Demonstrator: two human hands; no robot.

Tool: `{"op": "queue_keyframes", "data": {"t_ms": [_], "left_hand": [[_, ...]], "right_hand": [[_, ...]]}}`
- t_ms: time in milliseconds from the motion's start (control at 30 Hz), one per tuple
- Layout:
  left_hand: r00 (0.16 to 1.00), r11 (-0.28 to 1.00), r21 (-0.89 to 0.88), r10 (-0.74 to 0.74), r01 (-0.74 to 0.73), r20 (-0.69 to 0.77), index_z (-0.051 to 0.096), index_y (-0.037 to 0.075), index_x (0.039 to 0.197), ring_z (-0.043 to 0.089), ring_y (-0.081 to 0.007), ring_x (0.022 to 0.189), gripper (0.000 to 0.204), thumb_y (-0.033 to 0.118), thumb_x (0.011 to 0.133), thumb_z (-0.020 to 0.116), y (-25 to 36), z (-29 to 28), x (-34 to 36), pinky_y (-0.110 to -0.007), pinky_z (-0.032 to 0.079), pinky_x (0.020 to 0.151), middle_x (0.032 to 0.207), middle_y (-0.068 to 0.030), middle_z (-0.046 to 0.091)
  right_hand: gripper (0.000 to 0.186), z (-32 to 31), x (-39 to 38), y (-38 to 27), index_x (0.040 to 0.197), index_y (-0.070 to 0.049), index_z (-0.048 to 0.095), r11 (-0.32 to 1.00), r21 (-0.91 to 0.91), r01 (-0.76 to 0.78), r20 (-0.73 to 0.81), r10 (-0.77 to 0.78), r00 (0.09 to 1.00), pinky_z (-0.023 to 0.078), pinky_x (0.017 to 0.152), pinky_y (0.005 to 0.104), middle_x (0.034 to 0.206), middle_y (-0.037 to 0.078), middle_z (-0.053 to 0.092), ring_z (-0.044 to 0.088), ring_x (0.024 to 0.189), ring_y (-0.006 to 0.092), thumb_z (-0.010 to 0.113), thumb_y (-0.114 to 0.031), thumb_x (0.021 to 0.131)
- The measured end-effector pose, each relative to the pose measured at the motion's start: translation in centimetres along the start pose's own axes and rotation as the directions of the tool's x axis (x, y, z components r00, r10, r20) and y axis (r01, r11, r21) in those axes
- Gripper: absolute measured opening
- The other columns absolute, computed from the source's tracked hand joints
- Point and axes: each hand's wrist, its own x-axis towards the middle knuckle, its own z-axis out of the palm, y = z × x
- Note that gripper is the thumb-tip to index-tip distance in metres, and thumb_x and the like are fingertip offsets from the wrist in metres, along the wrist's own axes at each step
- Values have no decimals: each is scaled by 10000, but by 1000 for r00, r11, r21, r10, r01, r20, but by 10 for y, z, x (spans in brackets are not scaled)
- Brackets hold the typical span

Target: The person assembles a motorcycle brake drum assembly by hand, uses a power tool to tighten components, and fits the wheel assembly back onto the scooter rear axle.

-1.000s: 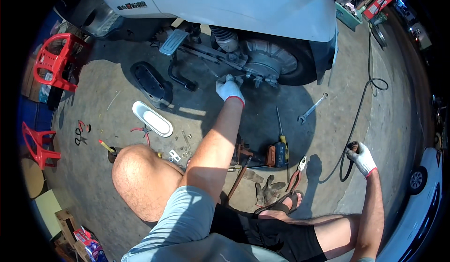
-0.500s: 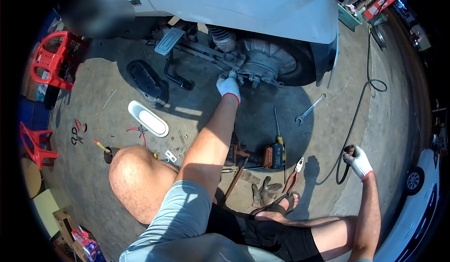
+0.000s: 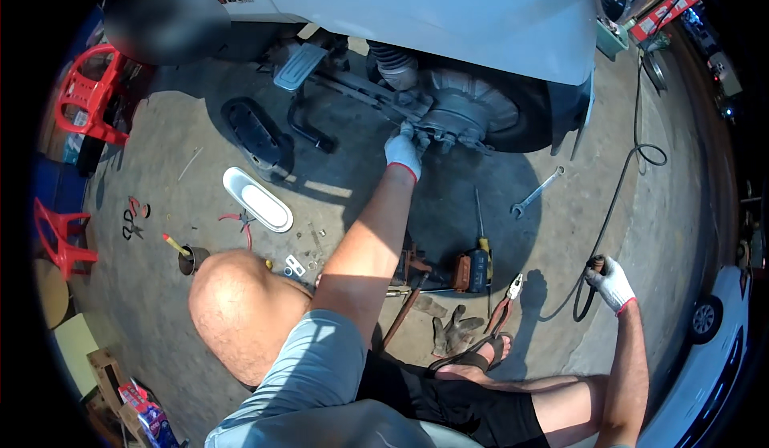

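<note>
My left hand (image 3: 404, 153), in a white glove with a red cuff, reaches to metal linkage beside the hub (image 3: 458, 120) of a vehicle's wheel (image 3: 530, 120). Its fingers are closed in a pinch there, but what lies between them is hidden. Off to the right, my right hand (image 3: 615, 285), gloved alike, is wrapped round the end of a black hose (image 3: 638, 112) with a brownish metal fitting (image 3: 597, 263). Above the wheel hangs a pale body panel (image 3: 416, 16), and a grey-blue pedal plate (image 3: 300, 67) sticks out left of the hub.
On the concrete floor lie a wrench (image 3: 538, 192), a screwdriver (image 3: 480, 216), pliers (image 3: 505, 302), an orange-and-black power tool (image 3: 471, 269), a dark glove (image 3: 458, 332), a white oval tray (image 3: 258, 200) and a black cover (image 3: 255, 137). Red chairs (image 3: 90, 100) stand left; a white car (image 3: 705, 368) is at right.
The whole view has shifted slightly, with the vehicle now a little further right. My left hand stays at the linkage beside the hub, and my right hand keeps its grip on the hose.
</note>
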Motion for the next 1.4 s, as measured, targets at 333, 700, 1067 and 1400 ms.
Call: {"op": "queue_keyframes", "data": {"t_ms": [333,700,1067,1400], "left_hand": [[994,985,146,101,-95,-35,591,95,1144,624,-158,692,204,244,1035,505,-4,6,-6,-304,531,627,911,-39,659],[999,998,50,-24,25,-25,595,118,1126,671,-236,795,218,249,1046,440,-2,11,-10,-390,577,732,941,-74,678],[998,988,142,-54,58,-34,553,105,1177,671,-234,832,222,244,1046,439,-3,13,-11,-401,597,703,998,-83,666],[999,991,127,-24,29,-44,590,103,1100,673,-226,805,229,280,1028,465,-9,6,5,-391,592,699,952,-80,672]], "right_hand": [[277,4,4,-10,1089,10,613,999,-48,-20,5,20,1000,484,853,292,938,37,640,577,878,128,706,-93,850],[266,6,9,0,1077,6,614,1000,11,8,16,-8,1000,482,828,288,908,32,628,561,852,123,704,-82,843],[252,6,9,-9,1073,3,612,1000,-4,12,14,-12,1000,485,818,286,904,24,627,563,845,119,692,-73,847],[248,8,11,-4,1083,5,612,999,1,37,14,-37,999,489,827,285,927,26,640,574,859,118,688,-62,857]]}}
